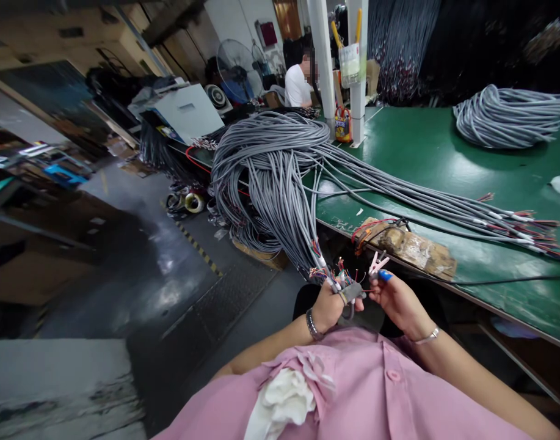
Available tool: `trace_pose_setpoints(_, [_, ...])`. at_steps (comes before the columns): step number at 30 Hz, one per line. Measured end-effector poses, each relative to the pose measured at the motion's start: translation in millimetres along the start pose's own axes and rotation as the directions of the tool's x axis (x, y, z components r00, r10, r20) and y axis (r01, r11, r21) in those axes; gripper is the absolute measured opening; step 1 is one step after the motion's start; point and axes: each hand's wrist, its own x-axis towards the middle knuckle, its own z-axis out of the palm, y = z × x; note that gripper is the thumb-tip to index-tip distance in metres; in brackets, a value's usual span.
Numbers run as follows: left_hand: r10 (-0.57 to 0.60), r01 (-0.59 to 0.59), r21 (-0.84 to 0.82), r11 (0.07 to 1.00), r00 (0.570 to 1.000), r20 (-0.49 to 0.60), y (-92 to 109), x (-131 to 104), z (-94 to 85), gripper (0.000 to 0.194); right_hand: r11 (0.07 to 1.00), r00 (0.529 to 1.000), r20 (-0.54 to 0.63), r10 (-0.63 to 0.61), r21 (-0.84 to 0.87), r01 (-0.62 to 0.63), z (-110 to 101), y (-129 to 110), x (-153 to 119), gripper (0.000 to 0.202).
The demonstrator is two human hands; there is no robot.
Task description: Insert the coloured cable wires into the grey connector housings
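My left hand (329, 307) is closed around the ends of grey cables, with thin coloured wires (341, 273) fanning out above the fingers. A grey wrap (352, 293) lies across its finger area; whether it is worn or held I cannot tell. Close by on the right, my right hand (396, 300) has its thumb and fingers pinched, with blue tape on one fingertip. From that pinch stick up several short pale pink strips (378, 264), too small to name surely. A thin red wire runs between the two hands. The held cables lead up to a big grey cable bundle (280, 165) draped over the bench edge.
A wooden block (405, 245) with wires lies at the front edge of the green bench (417, 131). Grey cables with stripped ends stretch right. A cable coil (509, 116) sits at the back right. Behind a white post (323, 61) is another person (298, 84).
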Motion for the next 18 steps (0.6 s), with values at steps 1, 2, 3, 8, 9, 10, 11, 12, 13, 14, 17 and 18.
trace_pose_setpoints(1, [-0.008, 0.008, -0.03, 1.0, 1.0, 0.012, 2, 1, 0.2, 0.047, 0.999, 1.0, 0.012, 0.019, 0.046, -0.019, -2, -2, 4, 0.026])
trace_pose_setpoints(2, [-0.018, 0.02, -0.055, 0.998, 0.999, 0.028, 4, 3, 0.6, 0.045, 0.998, 0.999, 0.031, 0.021, 0.066, -0.023, -4, -5, 8, 0.032])
trace_pose_setpoints(3, [-0.032, 0.035, -0.071, 0.997, 0.998, 0.047, 6, 5, 1.2, 0.044, 0.998, 0.999, 0.053, 0.008, 0.06, -0.011, -4, -8, 11, 0.036])
trace_pose_setpoints(8, [-0.11, 0.114, -0.032, 0.993, 0.987, 0.119, 17, 16, 7.2, 0.047, 0.99, 0.991, 0.065, -0.117, -0.073, 0.122, 2, -17, 20, 0.041])
trace_pose_setpoints(9, [-0.119, 0.123, -0.025, 0.992, 0.985, 0.124, 18, 17, 8.5, 0.047, 0.988, 0.99, 0.059, -0.128, -0.075, 0.132, 4, -17, 20, 0.04])
trace_pose_setpoints(10, [-0.125, 0.129, -0.021, 0.991, 0.984, 0.128, 17, 19, 9.5, 0.048, 0.988, 0.989, 0.053, -0.138, -0.068, 0.142, 5, -17, 20, 0.039])
trace_pose_setpoints(11, [-0.13, 0.133, -0.019, 0.991, 0.983, 0.129, 16, 20, 10.4, 0.048, 0.986, 0.987, 0.048, -0.153, -0.058, 0.155, 6, -17, 20, 0.038])
trace_pose_setpoints(12, [-0.132, 0.135, -0.016, 0.991, 0.983, 0.129, 14, 21, 11.0, 0.048, 0.983, 0.984, 0.039, -0.172, -0.052, 0.174, 7, -16, 20, 0.037])
trace_pose_setpoints(13, [-0.136, 0.138, -0.01, 0.99, 0.983, 0.126, 12, 22, 11.5, 0.048, 0.98, 0.981, 0.027, -0.193, -0.05, 0.194, 7, -16, 21, 0.036])
trace_pose_setpoints(14, [-0.14, 0.141, -0.001, 0.99, 0.983, 0.12, 9, 23, 11.8, 0.048, 0.976, 0.978, 0.017, -0.209, -0.05, 0.21, 8, -15, 21, 0.036])
trace_pose_setpoints(17, [-0.154, 0.15, 0.037, 0.988, 0.981, 0.118, 3, 23, 12.3, 0.046, 0.972, 0.973, 0.006, -0.229, -0.046, 0.229, 7, -14, 23, 0.037])
trace_pose_setpoints(18, [-0.157, 0.152, 0.048, 0.987, 0.98, 0.12, 2, 23, 12.3, 0.046, 0.975, 0.975, 0.011, -0.22, -0.038, 0.22, 7, -14, 23, 0.037])
